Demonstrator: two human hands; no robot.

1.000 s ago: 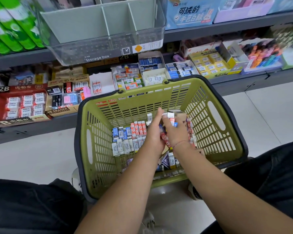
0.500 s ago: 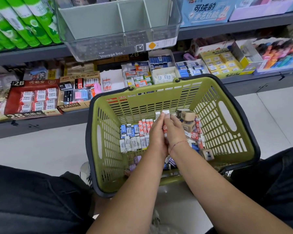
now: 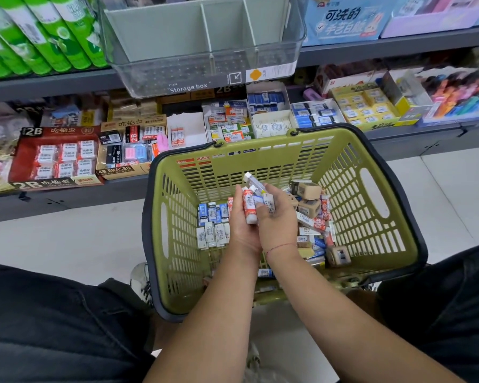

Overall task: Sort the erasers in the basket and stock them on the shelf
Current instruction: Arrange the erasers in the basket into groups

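**Erasers in hand over basket: mid-sort**

Grip: the left hand point(image 3: 242, 226) cups a bundle of erasers point(image 3: 250, 207) from below, fingers curled round it. The right hand point(image 3: 277, 219) closes on the same bundle from the other side, thumb pressing a white sleeve. The bundle holds red-and-white and white pieces, and one white piece sticks up above the rest.

Change: half a second ago the hands met palm to palm and only a sliver of red wrapper showed. Now they are parted at the top and the bundle stands exposed. The sorted rows lie as before.

Basket point(image 3: 371, 217): olive green plastic with a dark rim.
- Left of the hands, a row of blue-sleeved erasers point(image 3: 213, 212), with a row of white-sleeved erasers point(image 3: 212, 235) nearer the person.
- Right of the hands, a loose heap point(image 3: 317, 221) of red-and-white pieces and tan boxed erasers point(image 3: 309, 190).

Surface and room:
- The basket sits on a pale tiled floor point(image 3: 67, 244), between the person's dark-trousered knees point(image 3: 53, 327).
- Behind it is a grey shelf point(image 3: 67, 196).
- The shelf carries a red 2B display box point(image 3: 56, 156), a 4B eraser box point(image 3: 130, 150) and a yellow display box point(image 3: 365, 106).
- On the shelf above, a clear storage box point(image 3: 205, 51) with dividers juts forward, with green packs point(image 3: 39, 37) to its left.
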